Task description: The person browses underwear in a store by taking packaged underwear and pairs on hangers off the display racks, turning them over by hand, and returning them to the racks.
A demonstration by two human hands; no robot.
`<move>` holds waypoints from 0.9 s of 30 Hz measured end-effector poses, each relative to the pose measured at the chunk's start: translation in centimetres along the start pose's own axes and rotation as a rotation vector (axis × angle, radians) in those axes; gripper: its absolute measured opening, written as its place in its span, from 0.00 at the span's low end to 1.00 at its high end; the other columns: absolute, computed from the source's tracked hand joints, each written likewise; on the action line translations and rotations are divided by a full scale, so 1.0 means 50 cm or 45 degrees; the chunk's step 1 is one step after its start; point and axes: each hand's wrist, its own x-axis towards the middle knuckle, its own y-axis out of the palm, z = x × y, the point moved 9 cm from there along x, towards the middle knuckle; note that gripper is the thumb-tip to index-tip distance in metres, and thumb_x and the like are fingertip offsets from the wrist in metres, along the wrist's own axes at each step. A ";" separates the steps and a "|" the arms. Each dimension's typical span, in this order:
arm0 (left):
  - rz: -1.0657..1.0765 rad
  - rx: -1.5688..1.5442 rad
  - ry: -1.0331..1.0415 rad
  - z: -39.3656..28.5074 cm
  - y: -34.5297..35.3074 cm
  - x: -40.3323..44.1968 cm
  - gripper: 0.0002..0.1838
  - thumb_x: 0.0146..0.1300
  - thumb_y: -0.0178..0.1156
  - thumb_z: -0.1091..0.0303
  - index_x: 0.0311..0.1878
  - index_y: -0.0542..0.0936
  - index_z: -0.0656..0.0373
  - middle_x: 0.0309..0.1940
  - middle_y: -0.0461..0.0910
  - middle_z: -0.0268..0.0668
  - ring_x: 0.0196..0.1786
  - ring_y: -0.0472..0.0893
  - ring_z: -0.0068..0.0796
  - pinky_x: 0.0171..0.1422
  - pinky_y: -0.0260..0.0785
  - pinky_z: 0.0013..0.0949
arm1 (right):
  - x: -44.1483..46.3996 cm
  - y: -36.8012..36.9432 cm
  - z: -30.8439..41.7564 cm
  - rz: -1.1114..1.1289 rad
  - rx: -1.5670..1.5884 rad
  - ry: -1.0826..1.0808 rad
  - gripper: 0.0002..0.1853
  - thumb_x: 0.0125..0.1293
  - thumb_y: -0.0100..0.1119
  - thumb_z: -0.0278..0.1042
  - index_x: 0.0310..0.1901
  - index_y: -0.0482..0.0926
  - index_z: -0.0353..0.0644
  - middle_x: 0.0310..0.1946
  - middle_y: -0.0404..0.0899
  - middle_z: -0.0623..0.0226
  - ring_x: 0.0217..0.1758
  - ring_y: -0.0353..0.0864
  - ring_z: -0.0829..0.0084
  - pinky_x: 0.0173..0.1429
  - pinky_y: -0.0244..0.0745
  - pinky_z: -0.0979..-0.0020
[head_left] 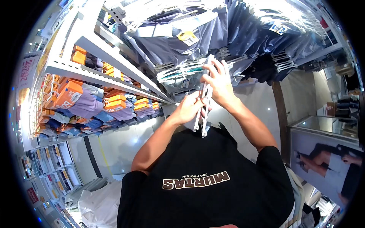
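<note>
So this shopper is holding a bunch of slim white hangers [205,123] up in front of their black T-shirt [194,157], left hand [187,109] fingers closing round the middle, right hand [220,85] fingers gripping higher up. Grey garments [152,45] are hanging just beyond, and orange-tagged clothes [87,102] are filling the rack off to the left.

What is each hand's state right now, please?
Left hand: closed, holding white hangers.
Right hand: closed on the same hangers, farther from the body.
</note>
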 end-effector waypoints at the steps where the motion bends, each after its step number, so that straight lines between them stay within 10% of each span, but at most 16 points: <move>1: 0.013 -0.063 0.051 -0.004 0.003 -0.002 0.14 0.78 0.46 0.63 0.57 0.73 0.63 0.39 0.84 0.38 0.31 0.82 0.19 0.35 0.77 0.25 | 0.002 0.005 -0.005 0.026 -0.022 0.010 0.07 0.52 0.63 0.29 0.35 0.79 0.48 0.54 0.75 0.64 0.71 0.63 0.51 0.76 0.50 0.38; 6: -0.247 -0.006 0.157 -0.039 -0.006 -0.053 0.23 0.69 0.62 0.69 0.64 0.72 0.67 0.38 0.77 0.30 0.38 0.79 0.17 0.42 0.73 0.23 | 0.028 0.015 -0.020 0.036 -0.018 0.004 0.08 0.49 0.63 0.27 0.31 0.75 0.45 0.33 0.72 0.62 0.53 0.74 0.56 0.76 0.53 0.42; 11: -0.733 0.842 0.728 -0.164 -0.062 -0.131 0.20 0.62 0.61 0.78 0.58 0.77 0.69 0.51 0.79 0.47 0.52 0.81 0.41 0.59 0.72 0.36 | 0.101 -0.066 -0.048 -0.213 0.110 0.010 0.12 0.46 0.62 0.18 0.32 0.74 0.43 0.25 0.72 0.59 0.37 0.74 0.52 0.67 0.66 0.48; 17: -0.974 0.711 0.970 -0.300 -0.134 -0.150 0.19 0.67 0.61 0.75 0.61 0.75 0.65 0.44 0.83 0.43 0.44 0.82 0.28 0.51 0.75 0.31 | 0.254 -0.185 -0.073 -0.399 0.018 0.049 0.06 0.51 0.61 0.21 0.31 0.79 0.43 0.23 0.78 0.56 0.34 0.80 0.52 0.39 0.74 0.56; 27: -1.104 0.933 1.264 -0.486 -0.179 -0.153 0.21 0.68 0.64 0.71 0.62 0.74 0.64 0.50 0.82 0.46 0.53 0.82 0.35 0.59 0.73 0.34 | 0.387 -0.214 -0.091 -0.424 0.115 0.065 0.09 0.57 0.58 0.27 0.39 0.81 0.37 0.30 0.82 0.50 0.37 0.84 0.50 0.45 0.79 0.58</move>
